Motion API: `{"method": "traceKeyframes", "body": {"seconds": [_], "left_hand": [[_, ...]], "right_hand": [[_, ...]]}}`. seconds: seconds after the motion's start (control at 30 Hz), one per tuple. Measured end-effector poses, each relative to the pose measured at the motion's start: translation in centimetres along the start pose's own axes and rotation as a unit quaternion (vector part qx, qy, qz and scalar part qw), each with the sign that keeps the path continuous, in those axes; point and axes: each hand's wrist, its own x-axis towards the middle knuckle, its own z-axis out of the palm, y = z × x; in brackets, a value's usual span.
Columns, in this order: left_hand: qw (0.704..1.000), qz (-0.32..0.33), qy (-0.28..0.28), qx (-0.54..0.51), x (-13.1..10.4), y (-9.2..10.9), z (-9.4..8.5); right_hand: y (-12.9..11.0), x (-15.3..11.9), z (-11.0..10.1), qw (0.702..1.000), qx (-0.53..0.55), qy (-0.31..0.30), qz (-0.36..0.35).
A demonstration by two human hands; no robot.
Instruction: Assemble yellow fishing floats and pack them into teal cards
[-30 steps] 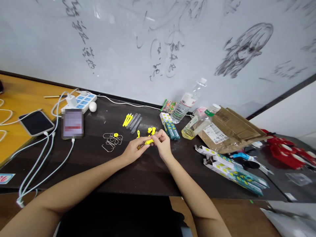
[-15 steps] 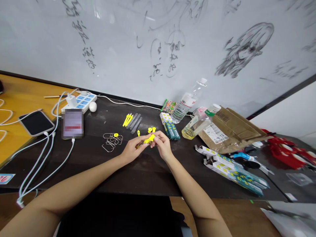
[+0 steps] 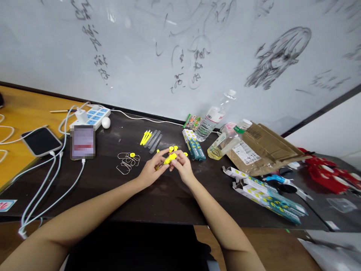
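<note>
Both hands meet over the dark table. My left hand [image 3: 150,170] is closed on a small yellow plastic part [image 3: 170,159], thumb and fingertips pinching its near end. My right hand [image 3: 184,168] has its thumb and fingers closed on the same part's other end. Fingers hide some of the part, and its exact kind does not show. Just beyond the fingers lie small yellow flanged pieces [image 3: 175,148]. Further off are yellow sticks [image 3: 145,137] beside several translucent grey tubes [image 3: 155,141]. Bent metal wires [image 3: 128,163] with a yellow ring [image 3: 132,154] lie left of my left hand.
Behind the hands are a patterned box [image 3: 194,145], a water bottle [image 3: 210,120] and a bottle of yellow liquid [image 3: 216,151]. Flattened boxes [image 3: 267,197] and a cardboard package [image 3: 267,146] lie right. A power strip [image 3: 96,116], phone [image 3: 42,141] and cables stand left.
My right hand's fingers have shifted around the yellow part, which has turned slightly. A small yellow piece now shows beyond my right hand; another is mostly covered behind my left fingers.
</note>
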Motion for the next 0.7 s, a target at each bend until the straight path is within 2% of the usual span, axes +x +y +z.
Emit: {"method": "traceKeyframes", "body": {"seconds": [0.2,0.33,0.4,0.47,0.5,0.57,0.63,0.7], "left_hand": [[0.997,-0.053,-0.025,-0.053,0.0,0.5,0.0],[0.992,-0.093,-0.015,-0.079,0.2,0.1,-0.1],[0.989,-0.114,0.005,-0.097,0.4,-0.3,-0.3],[0.982,-0.136,0.033,-0.124,0.6,-0.7,-0.5],[0.978,-0.146,0.049,-0.142,0.7,-0.9,-0.6],[0.968,-0.155,0.086,-0.177,0.8,-1.1,-0.7],[0.965,-0.139,0.114,-0.191,0.7,-1.1,-0.8],[0.972,-0.106,0.118,-0.175,0.5,-0.8,-0.7]], "right_hand": [[0.8,0.3,-0.7,1.000,0.004,-0.010,-0.002],[1.3,0.4,-0.6,1.000,-0.003,-0.003,0.011],[1.7,0.3,-0.6,0.999,-0.037,0.018,0.000],[2.1,0.2,-0.6,0.990,-0.132,0.045,-0.034],[2.2,0.2,-0.7,0.976,-0.203,0.050,-0.055],[2.4,0.3,-0.6,0.929,-0.355,0.021,-0.100],[2.5,0.7,-0.1,0.872,-0.469,-0.047,-0.131],[2.6,1.5,0.7,0.838,-0.513,-0.115,-0.145]]}}
